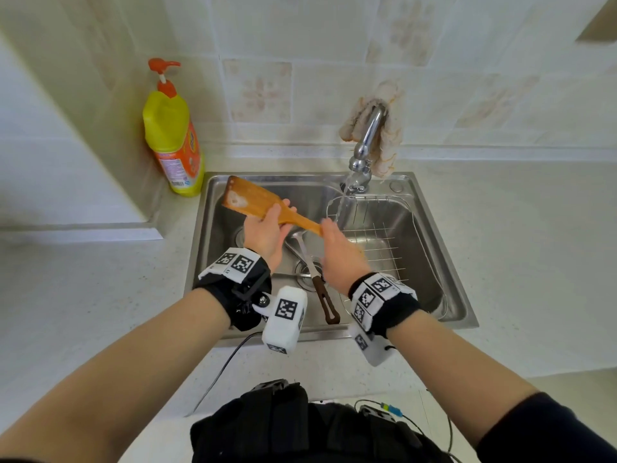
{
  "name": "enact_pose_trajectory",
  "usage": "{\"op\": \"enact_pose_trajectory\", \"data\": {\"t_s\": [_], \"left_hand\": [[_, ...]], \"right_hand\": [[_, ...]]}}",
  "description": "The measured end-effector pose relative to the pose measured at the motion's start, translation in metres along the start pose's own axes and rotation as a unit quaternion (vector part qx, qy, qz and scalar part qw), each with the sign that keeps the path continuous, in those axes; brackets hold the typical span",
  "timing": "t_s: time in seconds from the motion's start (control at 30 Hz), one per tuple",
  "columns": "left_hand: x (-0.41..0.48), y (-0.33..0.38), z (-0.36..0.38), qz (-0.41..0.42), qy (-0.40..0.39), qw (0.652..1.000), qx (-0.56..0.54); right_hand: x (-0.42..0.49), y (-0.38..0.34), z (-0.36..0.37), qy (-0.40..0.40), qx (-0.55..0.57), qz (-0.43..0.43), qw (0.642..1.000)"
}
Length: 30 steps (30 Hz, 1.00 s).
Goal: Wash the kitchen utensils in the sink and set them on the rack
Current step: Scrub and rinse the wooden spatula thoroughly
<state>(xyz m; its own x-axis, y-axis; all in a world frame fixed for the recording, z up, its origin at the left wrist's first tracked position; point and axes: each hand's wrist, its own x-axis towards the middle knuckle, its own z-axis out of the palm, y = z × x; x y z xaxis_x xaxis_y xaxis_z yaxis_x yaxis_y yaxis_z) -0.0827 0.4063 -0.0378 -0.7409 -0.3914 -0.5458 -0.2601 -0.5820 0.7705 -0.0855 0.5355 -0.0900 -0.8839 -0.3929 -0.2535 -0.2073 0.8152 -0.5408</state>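
Note:
A wooden spatula (257, 198) with a pale smear on its blade is held over the steel sink (213, 235), blade pointing up and left. My left hand (265, 230) holds it from below near the neck. My right hand (340, 255) grips its handle end, which is hidden in the fingers. Water runs from the tap (365, 148) just past my right hand. A metal ladle with a brown handle (320, 289) lies in the sink bottom below both hands. A wire rack (384, 242) sits in the right part of the sink.
A yellow and orange dish soap bottle (173, 135) with a red pump stands on the counter at the sink's back left corner. A pale cloth (389, 128) hangs behind the tap. Pale countertop (83, 295) surrounds the sink. A dark pouch with cables sits at my waist.

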Motion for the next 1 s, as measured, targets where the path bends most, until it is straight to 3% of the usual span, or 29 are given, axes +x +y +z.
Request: {"op": "enact_pose_trajectory", "data": {"t_s": [0.07, 0.13, 0.33, 0.53, 0.83, 1.0], "left_hand": [[-0.001, -0.006, 0.003, -0.003, -0.016, 1.0, 0.004], [-0.001, -0.009, 0.0, -0.008, -0.023, 1.0, 0.0], [0.001, -0.007, -0.01, 0.004, -0.014, 1.0, -0.012], [-0.001, -0.016, -0.001, -0.011, -0.034, 0.999, -0.014], [0.005, -0.011, -0.009, -0.019, -0.082, 0.996, -0.039], [0.001, -0.022, 0.001, -0.05, -0.103, 0.993, 0.037]], "right_hand": [[0.004, -0.016, -0.003, 0.033, 0.004, -0.079, 0.996], [0.001, -0.012, 0.0, 0.037, 0.01, -0.101, 0.994], [-0.018, 0.041, 0.011, -0.036, 0.018, 0.08, 0.996], [-0.005, -0.001, 0.006, 0.061, -0.011, -0.059, 0.996], [-0.019, 0.023, -0.008, 0.108, 0.019, 0.006, 0.994], [-0.019, 0.003, 0.005, 0.111, 0.06, -0.033, 0.991]]}}
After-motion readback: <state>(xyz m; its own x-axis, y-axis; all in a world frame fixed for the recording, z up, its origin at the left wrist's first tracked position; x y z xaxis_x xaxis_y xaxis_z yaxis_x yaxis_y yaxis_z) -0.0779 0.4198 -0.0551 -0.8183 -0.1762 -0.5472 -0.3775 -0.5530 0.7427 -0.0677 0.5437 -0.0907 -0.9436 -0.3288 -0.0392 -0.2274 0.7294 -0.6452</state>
